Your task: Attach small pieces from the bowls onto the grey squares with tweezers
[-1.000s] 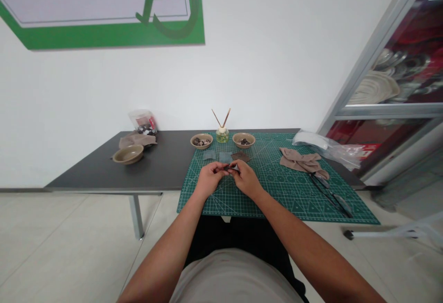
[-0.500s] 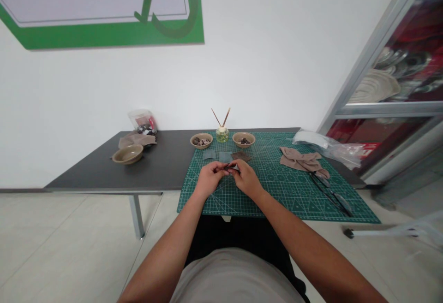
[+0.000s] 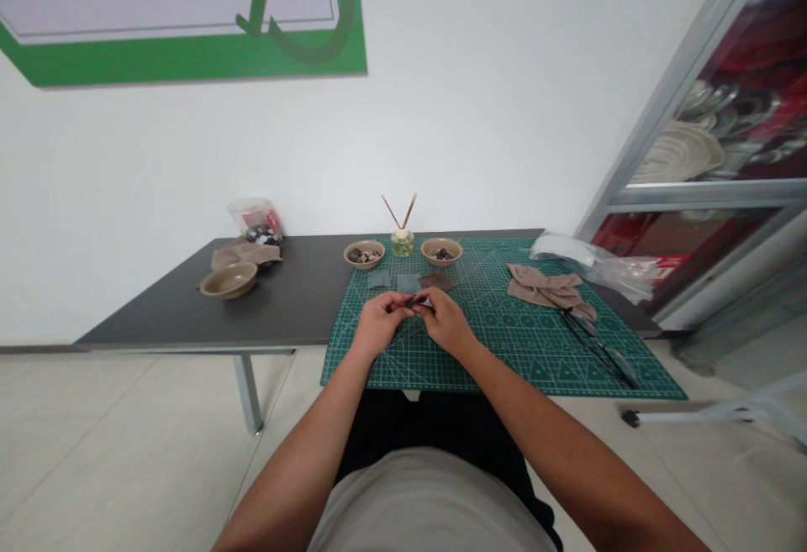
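Dark and thin, one small piece (image 3: 418, 304) of sheet-like material was held between the left hand (image 3: 380, 319) and the right hand (image 3: 446, 323), above the green cutting mat (image 3: 504, 367). Its long axis seemed to run from side to side, from one set of fingertips to the other; fingers covered much of it, so which end was the front could not be told. Both hands were nearly closed, thumbs pinched against fingers, gripping that same piece.

Just beyond lay three flat squares in a row: a grey square (image 3: 379, 280), a blue-grey square (image 3: 408, 282) and a brown square (image 3: 437, 281), the last partly hidden by the right hand. Behind them stood two small bowls (image 3: 364, 265) of bits, with one diffuser bottle (image 3: 402, 244) holding two reeds (image 3: 409, 210) between them. Leftward on the bench (image 3: 164, 317), a third bowl (image 3: 229, 282) sat before a taupe cloth (image 3: 238, 252) and one clear jar (image 3: 250, 212). On the right were a second cloth (image 3: 542, 286), one pair of eyeglasses (image 3: 598, 349) against it, and a clear plastic bag (image 3: 586, 259).
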